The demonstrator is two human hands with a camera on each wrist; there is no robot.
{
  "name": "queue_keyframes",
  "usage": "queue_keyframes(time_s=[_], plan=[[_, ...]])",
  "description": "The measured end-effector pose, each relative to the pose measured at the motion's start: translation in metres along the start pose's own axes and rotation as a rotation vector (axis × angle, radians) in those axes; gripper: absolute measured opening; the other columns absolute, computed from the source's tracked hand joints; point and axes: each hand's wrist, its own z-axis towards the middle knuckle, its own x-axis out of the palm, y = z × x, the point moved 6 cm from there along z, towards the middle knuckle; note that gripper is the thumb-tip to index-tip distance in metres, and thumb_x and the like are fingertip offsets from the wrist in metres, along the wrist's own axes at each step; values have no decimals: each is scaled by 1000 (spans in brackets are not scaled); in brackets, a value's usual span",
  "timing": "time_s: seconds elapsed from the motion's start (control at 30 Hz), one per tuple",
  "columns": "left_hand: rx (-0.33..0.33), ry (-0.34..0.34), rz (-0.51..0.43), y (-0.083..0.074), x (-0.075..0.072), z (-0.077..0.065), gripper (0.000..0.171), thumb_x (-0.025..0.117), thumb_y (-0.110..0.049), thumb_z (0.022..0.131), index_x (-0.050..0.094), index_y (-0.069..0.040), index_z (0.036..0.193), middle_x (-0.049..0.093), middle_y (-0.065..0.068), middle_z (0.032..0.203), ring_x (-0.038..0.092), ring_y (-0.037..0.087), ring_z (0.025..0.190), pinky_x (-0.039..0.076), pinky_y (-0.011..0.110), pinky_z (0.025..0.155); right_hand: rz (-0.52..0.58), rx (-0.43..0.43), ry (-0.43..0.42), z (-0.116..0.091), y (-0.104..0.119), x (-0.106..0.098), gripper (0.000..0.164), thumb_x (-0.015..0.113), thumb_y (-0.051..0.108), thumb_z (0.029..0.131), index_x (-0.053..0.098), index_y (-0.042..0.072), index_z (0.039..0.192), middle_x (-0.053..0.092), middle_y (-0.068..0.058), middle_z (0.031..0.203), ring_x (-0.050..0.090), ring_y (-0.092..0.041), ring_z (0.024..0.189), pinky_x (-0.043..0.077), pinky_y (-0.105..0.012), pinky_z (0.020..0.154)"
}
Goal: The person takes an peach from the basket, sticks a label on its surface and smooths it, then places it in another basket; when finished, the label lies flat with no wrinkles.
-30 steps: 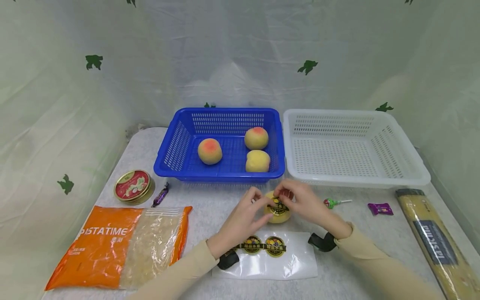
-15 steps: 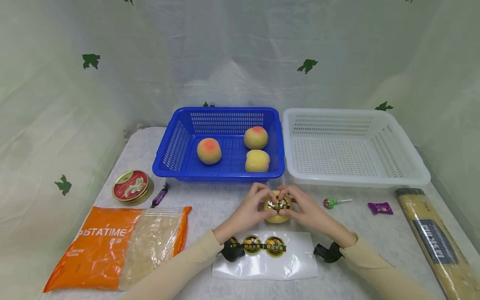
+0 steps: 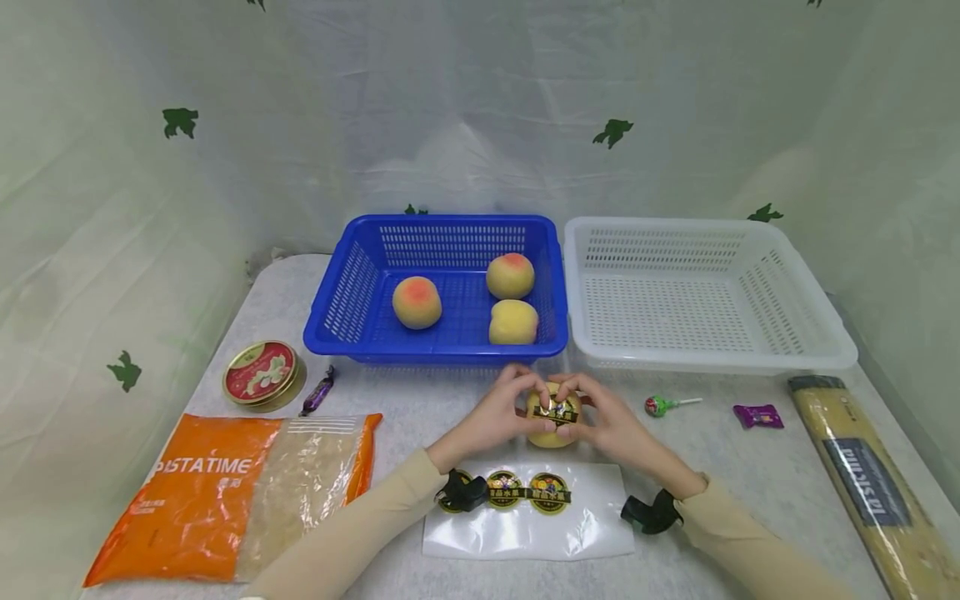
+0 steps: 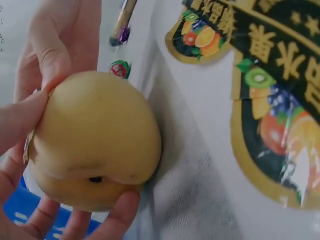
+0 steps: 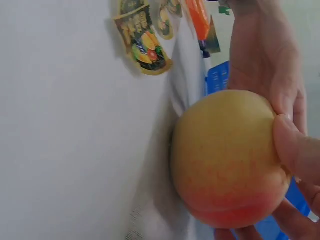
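Note:
A yellow peach [image 3: 546, 439] sits on the table in front of the blue basket, with a black-and-gold fruit sticker [image 3: 562, 415] across its upper face. My left hand [image 3: 491, 417] holds its left side, thumb and fingertips at the sticker. From the other side my right hand [image 3: 611, 419] grips it, thumb and fingers likewise at the label. In the left wrist view, fingers curl around the underside of the peach [image 4: 100, 130]. A red-blushed side of the peach [image 5: 225, 155] shows in the right wrist view. Below the hands lies a white sticker sheet [image 3: 585, 533] bearing several round labels.
Behind stand a blue basket [image 3: 438, 357] with 3 peaches and a white basket [image 3: 712, 360]. An orange pouch [image 3: 202, 492], red tin [image 3: 261, 372] and purple candy [image 3: 318, 392] lie left. Rightward are a lollipop [image 3: 657, 406], another purple candy [image 3: 757, 416] and a pasta pack [image 3: 870, 483].
My left hand has moved up and my right hand slightly down, closing around the peach from both sides. Both thumbs now touch the sticker, pressed flatter on the fruit.

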Motion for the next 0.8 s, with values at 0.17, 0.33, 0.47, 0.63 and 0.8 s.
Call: queue_keyframes(time_s=[0.17, 0.33, 0.47, 0.63, 0.8], plan=[[7, 13, -53, -12, -4, -4, 19, 73, -10, 74, 57, -7, 84, 38, 11, 114, 38, 25, 107, 47, 36, 80, 141, 44, 44, 0, 1, -4, 26, 64, -3, 78, 53, 6, 98, 45, -14, 130, 37, -30, 122, 32, -49, 96], [31, 29, -51, -30, -11, -8, 11, 67, -5, 79, 59, 1, 85, 47, 11, 105, 38, 24, 105, 38, 44, 90, 182, 122, 37, 1, -5, -2, 16, 62, 7, 84, 53, 6, 97, 45, -13, 131, 37, -30, 123, 35, -47, 95], [40, 47, -58, -24, -10, -4, 8, 64, -6, 81, 60, 0, 85, 48, 9, 103, 37, 24, 104, 30, 50, 92, 136, 158, -13, 3, -9, -2, 13, 62, 17, 85, 53, 10, 92, 49, -8, 127, 42, -28, 119, 37, -48, 93], [1, 29, -86, -2, -5, 3, 9, 65, -11, 81, 61, -6, 88, 44, 5, 103, 39, 24, 102, 30, 52, 91, 206, 144, -18, 4, -12, -5, 7, 58, 9, 86, 55, 7, 92, 51, -9, 126, 43, -27, 119, 31, -53, 95], [-49, -33, -123, 7, -3, 4, 12, 68, -16, 77, 62, -12, 87, 44, 4, 101, 43, 21, 100, 33, 48, 90, 291, 154, -13, 3, -16, -7, 10, 56, 6, 87, 55, 2, 96, 51, -10, 127, 40, -29, 121, 23, -56, 98]])
